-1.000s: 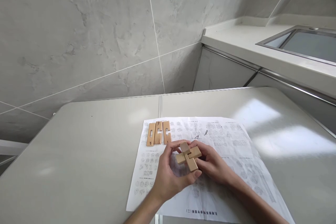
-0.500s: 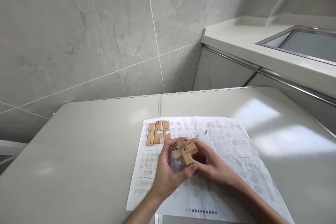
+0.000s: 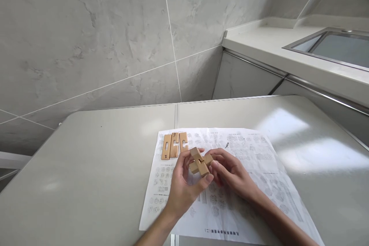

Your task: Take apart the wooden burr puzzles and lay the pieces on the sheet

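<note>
A small cross of interlocked wooden puzzle pieces (image 3: 200,162) is held above a printed instruction sheet (image 3: 253,161) on a grey table (image 3: 95,165). My left hand (image 3: 183,188) grips the cross from the left and below, thumb and fingers closed round it. My right hand (image 3: 230,175) pinches its right side with the fingertips. Three loose notched wooden pieces (image 3: 173,145) lie side by side on the sheet's far left corner, just beyond my left hand.
A grey marble-tiled wall (image 3: 100,38) stands behind the table. To the right runs a white counter (image 3: 276,50) with a sunken steel sink (image 3: 334,46). A seam divides the table top near its middle.
Both hands have shifted the wooden cross slightly left and away from me, and turned it; the three loose pieces have not moved.
</note>
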`<control>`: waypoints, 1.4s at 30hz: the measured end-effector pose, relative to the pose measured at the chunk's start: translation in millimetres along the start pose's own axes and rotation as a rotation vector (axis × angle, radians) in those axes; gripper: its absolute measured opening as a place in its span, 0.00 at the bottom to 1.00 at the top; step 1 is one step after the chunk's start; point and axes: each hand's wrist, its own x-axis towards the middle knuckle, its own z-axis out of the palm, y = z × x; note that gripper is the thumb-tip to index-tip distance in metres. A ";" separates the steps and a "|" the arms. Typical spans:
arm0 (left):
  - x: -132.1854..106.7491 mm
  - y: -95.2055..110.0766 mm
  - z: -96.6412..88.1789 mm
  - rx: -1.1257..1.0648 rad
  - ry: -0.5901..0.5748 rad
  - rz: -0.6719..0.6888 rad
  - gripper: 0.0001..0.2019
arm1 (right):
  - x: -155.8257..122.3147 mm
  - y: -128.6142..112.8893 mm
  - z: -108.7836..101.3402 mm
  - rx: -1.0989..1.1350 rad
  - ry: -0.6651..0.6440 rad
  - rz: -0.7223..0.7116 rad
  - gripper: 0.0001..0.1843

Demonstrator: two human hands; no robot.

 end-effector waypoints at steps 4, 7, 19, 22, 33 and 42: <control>2.5 -1.5 -5.5 -0.048 -0.003 -0.014 0.29 | -0.3 -2.6 0.0 -0.039 -0.001 -0.018 0.15; 5.4 -2.2 -8.5 -0.120 0.004 -0.052 0.31 | 0.3 -4.0 -1.5 -0.026 -0.002 -0.018 0.15; 6.7 -1.5 -11.1 -0.110 0.002 -0.071 0.34 | 1.9 -10.6 -4.2 0.121 0.096 0.183 0.23; 5.6 -2.2 -10.7 -0.084 -0.054 -0.044 0.35 | 1.1 -10.3 -3.6 0.009 0.018 0.162 0.24; 4.0 -4.3 -7.3 -0.080 -0.151 -0.016 0.33 | -0.2 -6.4 -2.4 -0.122 -0.063 0.079 0.19; 4.9 -3.2 -8.9 -0.134 -0.119 -0.049 0.38 | -0.5 -11.8 -9.8 -0.031 -0.152 0.098 0.23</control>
